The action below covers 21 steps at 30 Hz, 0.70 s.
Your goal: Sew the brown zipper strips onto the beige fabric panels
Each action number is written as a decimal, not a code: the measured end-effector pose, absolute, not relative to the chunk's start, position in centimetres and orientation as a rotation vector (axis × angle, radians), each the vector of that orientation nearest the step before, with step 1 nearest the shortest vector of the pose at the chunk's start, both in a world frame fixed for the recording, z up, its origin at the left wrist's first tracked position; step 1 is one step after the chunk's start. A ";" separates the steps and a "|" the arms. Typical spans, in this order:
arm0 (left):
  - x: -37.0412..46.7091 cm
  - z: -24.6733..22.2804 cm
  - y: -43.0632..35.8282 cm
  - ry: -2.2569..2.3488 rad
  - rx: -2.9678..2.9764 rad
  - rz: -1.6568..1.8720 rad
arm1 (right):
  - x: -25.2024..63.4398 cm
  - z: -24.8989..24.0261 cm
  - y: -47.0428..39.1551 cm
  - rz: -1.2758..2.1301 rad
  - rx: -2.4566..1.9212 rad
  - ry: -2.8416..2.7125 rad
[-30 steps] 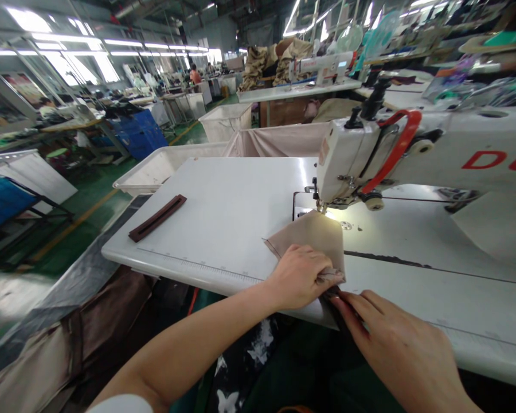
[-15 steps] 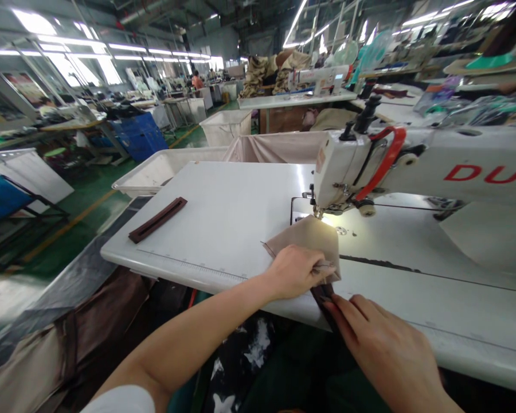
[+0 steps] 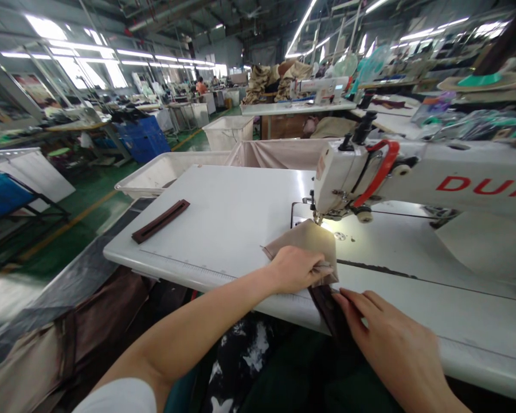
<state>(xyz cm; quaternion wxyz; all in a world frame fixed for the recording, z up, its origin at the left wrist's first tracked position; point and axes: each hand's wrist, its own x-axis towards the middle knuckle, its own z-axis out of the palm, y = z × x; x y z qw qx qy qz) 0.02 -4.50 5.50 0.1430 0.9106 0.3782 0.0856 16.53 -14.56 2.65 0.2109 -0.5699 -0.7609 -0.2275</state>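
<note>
A beige fabric piece (image 3: pixel 303 236) lies with its far corner under the needle area of the white sewing machine (image 3: pixel 339 180). My left hand (image 3: pixel 296 268) is closed on the fabric's near part, fingers pinched over a fold. Dark brown fabric (image 3: pixel 327 304) hangs from the table's near edge just below it. My right hand (image 3: pixel 382 327) pinches the edge of this dark fabric between thumb and fingers, slightly right of and below my left hand. The machine's lamp lights the needle plate beside the beige piece.
On the white table (image 3: pixel 227 212), a folded brown strip (image 3: pixel 161 221) lies at the left. White bins (image 3: pixel 163 172) stand beyond the table. Brown and beige fabric (image 3: pixel 90 321) hangs at the lower left. A distant person (image 3: pixel 201 86) is in the background.
My right hand has shifted slightly relative to the dark fabric, and more of that fabric shows between the hands. The whole view has tilted a little; my left hand keeps its hold.
</note>
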 end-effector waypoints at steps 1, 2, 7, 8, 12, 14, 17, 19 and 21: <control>0.0 5.5 -4.5 1.096 2.625 0.248 | 16.5 2.6 -14.4 -0.635 -1.585 -2.127; 0.0 5.4 -4.6 1.100 2.624 0.249 | 16.5 2.5 -14.3 -0.639 -1.593 -2.135; 0.0 5.3 -4.6 1.108 2.616 0.267 | 16.4 2.0 -14.2 -0.670 -1.610 -2.144; 0.0 5.3 -4.6 1.107 2.615 0.271 | 16.4 2.0 -14.2 -0.672 -1.602 -2.145; 0.0 5.3 -4.6 1.098 2.606 0.291 | 16.4 2.0 -14.2 -0.688 -1.572 -2.140; 0.0 5.3 -4.6 1.097 2.605 0.296 | 16.4 2.0 -14.1 -0.700 -1.559 -2.149; 0.0 5.3 -4.5 1.104 2.611 0.288 | 16.4 2.1 -14.0 -0.708 -1.558 -2.163; 0.0 5.2 -4.5 1.106 2.613 0.278 | 16.4 2.1 -13.9 -0.709 -1.556 -2.173; 0.0 5.2 -4.5 1.100 2.617 0.264 | 16.5 2.1 -13.9 -0.708 -1.550 -2.181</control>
